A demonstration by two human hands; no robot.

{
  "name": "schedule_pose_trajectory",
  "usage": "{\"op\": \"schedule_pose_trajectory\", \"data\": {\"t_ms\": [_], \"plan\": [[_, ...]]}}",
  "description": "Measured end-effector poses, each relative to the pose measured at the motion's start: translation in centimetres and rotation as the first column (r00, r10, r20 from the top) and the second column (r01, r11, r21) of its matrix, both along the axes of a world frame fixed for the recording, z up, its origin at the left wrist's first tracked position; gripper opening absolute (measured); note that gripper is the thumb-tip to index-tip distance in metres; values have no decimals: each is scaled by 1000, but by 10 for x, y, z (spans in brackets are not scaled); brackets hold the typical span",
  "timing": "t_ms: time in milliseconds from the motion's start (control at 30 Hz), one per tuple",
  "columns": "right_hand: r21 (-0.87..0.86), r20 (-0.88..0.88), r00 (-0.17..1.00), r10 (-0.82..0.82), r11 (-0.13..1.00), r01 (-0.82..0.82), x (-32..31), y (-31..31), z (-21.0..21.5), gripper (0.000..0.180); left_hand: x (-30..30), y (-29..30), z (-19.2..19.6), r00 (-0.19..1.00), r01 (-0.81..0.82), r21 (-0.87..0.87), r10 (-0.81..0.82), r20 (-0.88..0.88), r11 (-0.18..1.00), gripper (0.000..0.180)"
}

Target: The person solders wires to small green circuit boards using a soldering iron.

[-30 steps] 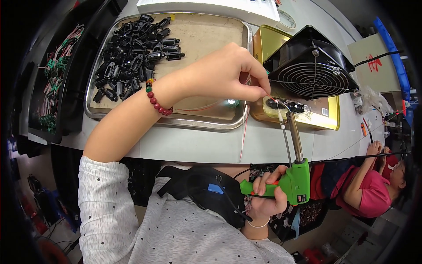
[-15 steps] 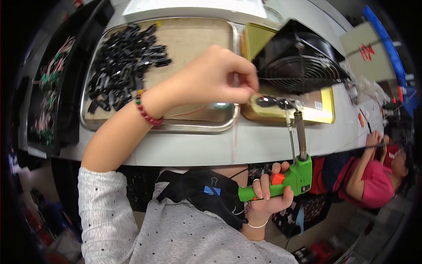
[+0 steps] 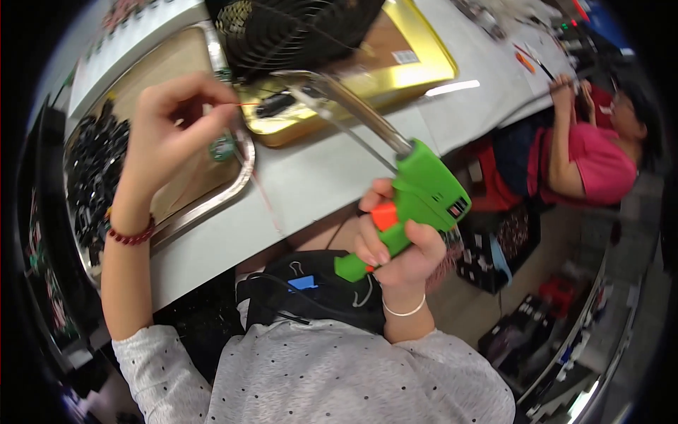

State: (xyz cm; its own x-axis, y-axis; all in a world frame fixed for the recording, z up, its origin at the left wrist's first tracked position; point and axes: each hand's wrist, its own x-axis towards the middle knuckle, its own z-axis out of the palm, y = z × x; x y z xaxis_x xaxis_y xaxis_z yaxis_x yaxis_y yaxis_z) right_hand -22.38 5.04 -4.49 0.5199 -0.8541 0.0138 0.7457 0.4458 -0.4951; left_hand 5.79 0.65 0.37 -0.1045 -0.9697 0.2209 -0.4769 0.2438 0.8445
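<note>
My left hand (image 3: 169,131) hovers over the right part of a metal tray (image 3: 247,166), thumb and forefinger pinched on a thin red wire (image 3: 246,104). The wire runs to a small black part (image 3: 277,104) at the near-left edge of a gold tin tray (image 3: 431,71). In my right hand (image 3: 406,251) is a green soldering gun (image 3: 431,184) with an orange trigger; its metal barrel points up and left. The gun's tip comes close to the black part; blur hides whether they touch. A small round green piece (image 3: 222,147) shows beneath my left hand.
Many glossy black parts (image 3: 99,159) lie heaped in the metal tray's left side. A black fan with a wire guard (image 3: 296,32) stands on the gold tray. At the right, a person in a pink shirt (image 3: 600,159) sits along the table. A black bin (image 3: 501,247) is below.
The view has turned, so the trays and fan now appear further left. The gun's barrel now slants left instead of standing nearly upright. Both hands keep their holds.
</note>
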Motion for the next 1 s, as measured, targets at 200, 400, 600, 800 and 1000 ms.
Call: {"op": "schedule_pose_trajectory", "data": {"t_ms": [200,400,600,800,1000], "plan": [[-13,-20,999,-44,999,44,-2,-2,2,58,-4,-10,-6,998,20,-7,-20,-62,1000,6],[0,48,999,23,1000,-23,0,6,1,59,-1,1,-2,999,-28,-27,27,-26,999,6],[-64,-184,974,-131,991,122,-1,14,6,63,-6,-1,-2,999,-29,-25,29,-27,999,6],[-108,-109,994,-34,994,22,3,5,0,62,-4,3,6,999,-40,-54,38,-27,998,8],[-100,-146,987,-73,993,59,5,4,0,61,-3,2,8,998,-67,-43,66,-18,997,9]]}}
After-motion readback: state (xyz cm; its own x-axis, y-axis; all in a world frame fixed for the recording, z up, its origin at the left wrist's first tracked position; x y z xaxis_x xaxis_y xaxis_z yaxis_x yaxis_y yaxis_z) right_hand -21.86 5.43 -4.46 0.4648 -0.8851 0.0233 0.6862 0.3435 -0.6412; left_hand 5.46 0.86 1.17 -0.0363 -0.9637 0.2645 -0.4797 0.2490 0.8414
